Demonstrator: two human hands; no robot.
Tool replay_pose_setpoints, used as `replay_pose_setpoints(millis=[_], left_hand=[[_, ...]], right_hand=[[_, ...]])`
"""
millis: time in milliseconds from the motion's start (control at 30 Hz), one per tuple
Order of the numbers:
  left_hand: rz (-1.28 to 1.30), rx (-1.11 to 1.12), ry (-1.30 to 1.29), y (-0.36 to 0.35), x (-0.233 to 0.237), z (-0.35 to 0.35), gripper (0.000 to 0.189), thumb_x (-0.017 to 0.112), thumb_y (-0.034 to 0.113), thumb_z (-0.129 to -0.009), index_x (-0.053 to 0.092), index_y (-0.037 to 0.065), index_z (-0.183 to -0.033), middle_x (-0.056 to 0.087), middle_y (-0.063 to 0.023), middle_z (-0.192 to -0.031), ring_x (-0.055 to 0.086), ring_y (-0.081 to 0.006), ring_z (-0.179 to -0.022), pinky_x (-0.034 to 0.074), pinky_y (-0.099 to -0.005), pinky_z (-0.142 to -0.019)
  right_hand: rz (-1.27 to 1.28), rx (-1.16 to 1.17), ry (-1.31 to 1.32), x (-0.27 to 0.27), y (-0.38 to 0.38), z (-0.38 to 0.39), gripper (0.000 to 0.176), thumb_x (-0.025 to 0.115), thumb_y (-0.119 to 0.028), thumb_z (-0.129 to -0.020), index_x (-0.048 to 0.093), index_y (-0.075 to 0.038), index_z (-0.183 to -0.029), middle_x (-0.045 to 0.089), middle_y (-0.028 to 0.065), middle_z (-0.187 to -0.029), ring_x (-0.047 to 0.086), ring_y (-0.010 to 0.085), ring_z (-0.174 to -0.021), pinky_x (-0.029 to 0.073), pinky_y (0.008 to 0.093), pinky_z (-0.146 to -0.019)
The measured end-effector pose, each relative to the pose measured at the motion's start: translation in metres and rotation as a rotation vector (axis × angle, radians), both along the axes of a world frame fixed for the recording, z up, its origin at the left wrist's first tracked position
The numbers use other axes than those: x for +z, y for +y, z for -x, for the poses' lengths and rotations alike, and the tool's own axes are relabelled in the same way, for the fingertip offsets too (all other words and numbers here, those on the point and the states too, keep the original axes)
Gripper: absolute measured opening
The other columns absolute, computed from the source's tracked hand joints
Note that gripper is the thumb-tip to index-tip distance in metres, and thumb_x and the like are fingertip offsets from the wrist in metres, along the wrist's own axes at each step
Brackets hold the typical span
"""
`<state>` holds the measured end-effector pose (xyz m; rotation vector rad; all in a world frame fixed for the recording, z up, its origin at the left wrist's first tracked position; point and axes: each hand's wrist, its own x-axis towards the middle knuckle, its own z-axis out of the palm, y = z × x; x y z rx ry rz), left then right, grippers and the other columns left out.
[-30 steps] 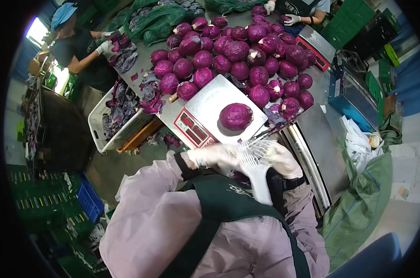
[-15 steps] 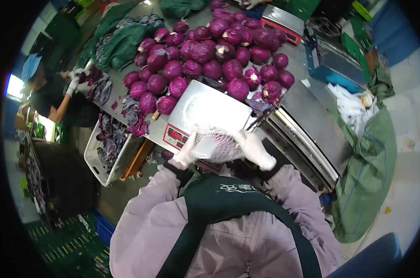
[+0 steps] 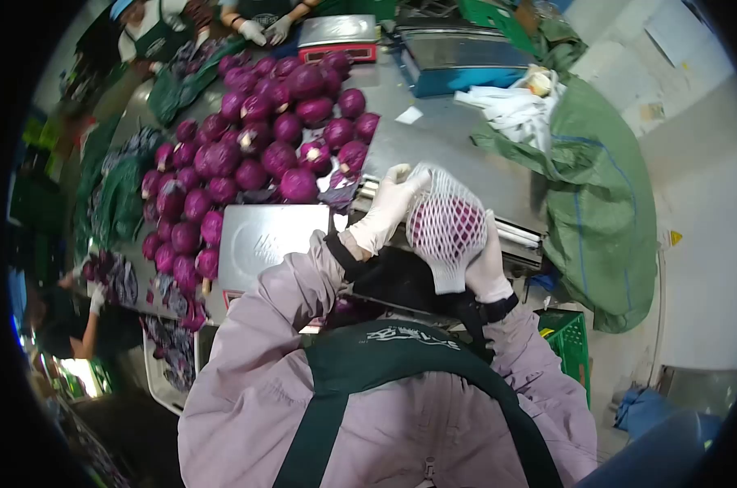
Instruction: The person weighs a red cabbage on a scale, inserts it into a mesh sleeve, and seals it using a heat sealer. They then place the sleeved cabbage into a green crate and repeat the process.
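Observation:
A red cabbage [image 3: 440,225] sits inside a white foam net sleeve [image 3: 450,276], held up in front of my body. My left hand [image 3: 387,207], in a white glove, pinches the gathered upper end of the sleeve. My right hand [image 3: 488,267], also gloved, is wrapped round the right side of the netted cabbage, its fingers partly hidden behind it. Left of my left hand lies a weighing scale [image 3: 263,232] with a bare steel plate. Beyond that scale, a heap of red cabbages [image 3: 254,175] covers the table.
Behind my hands is a steel machine top [image 3: 441,154] with rollers on its front edge. A green sack [image 3: 608,211] and white netting [image 3: 510,110] are at the right. Another scale [image 3: 337,32] stands at the back. Co-workers' gloved hands [image 3: 263,31] show across the table.
My view has turned right. The netted cabbage has moved from in front of the scale to near the machine. My left hand has shifted to the sleeve's upper end.

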<state>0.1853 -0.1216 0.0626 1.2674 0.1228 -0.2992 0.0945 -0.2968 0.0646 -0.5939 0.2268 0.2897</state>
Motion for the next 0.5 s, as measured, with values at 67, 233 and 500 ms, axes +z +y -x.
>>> replay_pose_setpoints(millis=[67,233,500], left_hand=[[0.185,-0.162,0.025,-0.038,0.003,-0.018,0.057,0.069,0.025,-0.090,0.043,-0.001,-0.134,0.054,-0.0114,-0.127,0.050,-0.0164,-0.118,0.044,-0.0307,-0.099],[0.037,-0.249,-0.173,-0.123,-0.022,-0.081,0.074,0.072,0.025,-0.086,0.033,-0.003,-0.142,0.050,-0.0145,-0.134,0.049,-0.0222,-0.123,0.041,-0.0331,-0.103],[-1.068,-0.631,-0.508,-0.073,0.026,-0.066,0.064,0.049,0.051,-0.093,0.047,0.006,-0.139,0.050,-0.0209,-0.138,0.048,-0.0388,-0.126,0.037,-0.0425,-0.107]], right_hand=[[0.031,-0.114,-0.069,-0.001,-0.029,-0.032,0.054,0.036,-0.048,-0.102,0.047,-0.008,-0.138,0.055,0.0066,-0.135,0.052,0.0223,-0.123,0.039,0.0402,-0.107],[0.469,-0.221,-0.048,-0.041,-0.099,-0.107,0.063,0.038,-0.058,-0.098,0.049,-0.009,-0.136,0.059,0.0050,-0.128,0.058,0.0202,-0.114,0.045,0.0370,-0.098],[1.541,-0.037,-0.266,-0.027,-0.180,-0.069,0.039,0.058,-0.031,-0.094,0.061,-0.004,-0.122,0.065,0.0170,-0.114,0.061,0.0243,-0.106,0.047,0.0347,-0.089]])
